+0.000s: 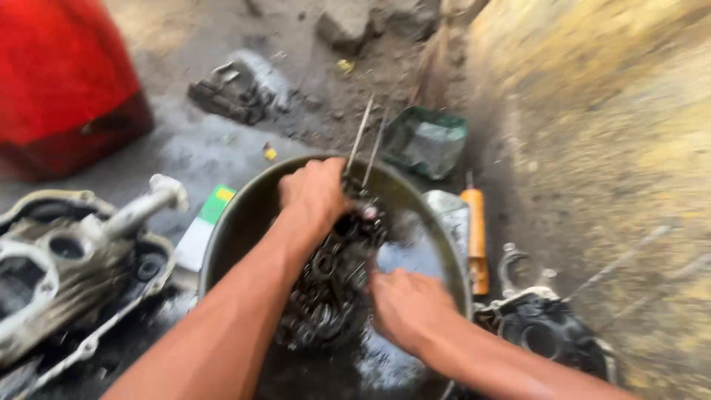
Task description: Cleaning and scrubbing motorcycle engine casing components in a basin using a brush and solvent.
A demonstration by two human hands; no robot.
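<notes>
Left fingers curled shut over the upper end of a greasy engine part (pixel 333 274), the left hand (pixel 315 194) gripping near two thin metal rods (pixel 364 141) sticking up past the rim. Right fingers bent down against the lower side of the same part, the right hand (pixel 407 307) pressed to it; full closure around it not discernible through the blur. Engine part lying inside a round metal basin (pixel 237 222), a dark cluster of gears and rings sitting in murky, foamy liquid. Just beside the basin's right rim, an orange-handled tool (pixel 476 237) lying on the ground, with a grey metal piece next to it. Beyond the rim, a small green container (pixel 428 141), contents unclear. At the left, a grey engine casing (pixel 67 259) and a green-and-white box (pixel 204 230) close to the basin. At the lower right, a dark round cover (pixel 548 333). Far upper left, a red container (pixel 59 81) on the wet, dirty ground.
</notes>
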